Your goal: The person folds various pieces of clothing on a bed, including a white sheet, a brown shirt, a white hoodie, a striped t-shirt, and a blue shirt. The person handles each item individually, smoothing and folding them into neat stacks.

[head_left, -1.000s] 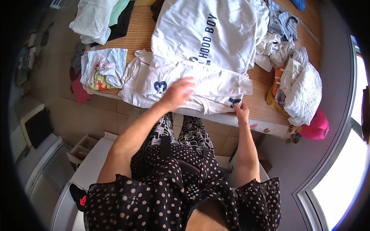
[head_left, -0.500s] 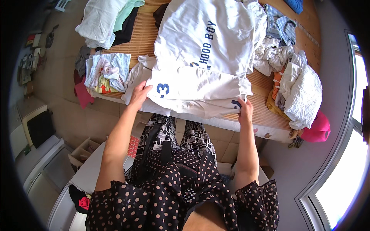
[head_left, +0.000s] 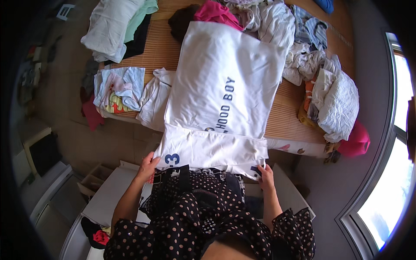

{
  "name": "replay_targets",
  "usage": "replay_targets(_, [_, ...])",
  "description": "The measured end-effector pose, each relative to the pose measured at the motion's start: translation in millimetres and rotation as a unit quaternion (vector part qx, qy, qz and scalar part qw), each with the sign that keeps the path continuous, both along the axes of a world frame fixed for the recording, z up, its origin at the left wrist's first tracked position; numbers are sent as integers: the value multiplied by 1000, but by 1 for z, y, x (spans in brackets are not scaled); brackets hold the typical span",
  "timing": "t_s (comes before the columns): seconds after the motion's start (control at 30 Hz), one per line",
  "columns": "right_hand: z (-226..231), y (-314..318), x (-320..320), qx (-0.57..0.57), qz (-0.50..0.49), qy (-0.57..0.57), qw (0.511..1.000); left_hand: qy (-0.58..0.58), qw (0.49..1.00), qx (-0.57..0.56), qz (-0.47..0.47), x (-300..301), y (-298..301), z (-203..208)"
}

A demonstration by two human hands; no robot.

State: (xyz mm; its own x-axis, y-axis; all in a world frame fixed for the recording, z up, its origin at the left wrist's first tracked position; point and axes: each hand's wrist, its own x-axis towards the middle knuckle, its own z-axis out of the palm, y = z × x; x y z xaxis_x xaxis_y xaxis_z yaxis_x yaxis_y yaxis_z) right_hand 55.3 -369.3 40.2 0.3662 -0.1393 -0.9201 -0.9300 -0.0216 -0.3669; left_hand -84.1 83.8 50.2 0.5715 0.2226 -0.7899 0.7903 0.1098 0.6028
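View: head camera, looking down
Left hand: closed on the near left corner of the white garment
Right hand: pinching the near right corner of the same cloth
Garment position: far part flat on the slatted mat; near, folded-over band stretched between both hands, past the mat's edge, close to the lap
Garment marks: dark printing on main panel and band
Beyond: bright pink cloth at the far edge
Left side: small clothes stack
Right side: crumpled white bundle
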Motion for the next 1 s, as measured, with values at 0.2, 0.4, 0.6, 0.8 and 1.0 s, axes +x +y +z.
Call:
replay_targets(0.2, [-3, 3, 38, 107, -96, -109, 984, -56, 989, -32, 134, 41, 3, 17])
replay_targets(0.4, [37, 44, 200, 301, -201, -234, 903, -182, 899, -230, 327, 203, 56, 25])
replay_targets(0.6, [-44, 22, 258, 119, -42, -301, 945, -229, 946, -11, 228, 268, 55, -34])
replay_targets(0.8, [-67, 53, 201, -47, 60, -101, 992, -126, 968, 194, 100, 203, 19, -127])
replay_targets(1.0, [-63, 77, 208, -2, 50, -69, 996, -39, 980, 163, 102, 235, 11, -85])
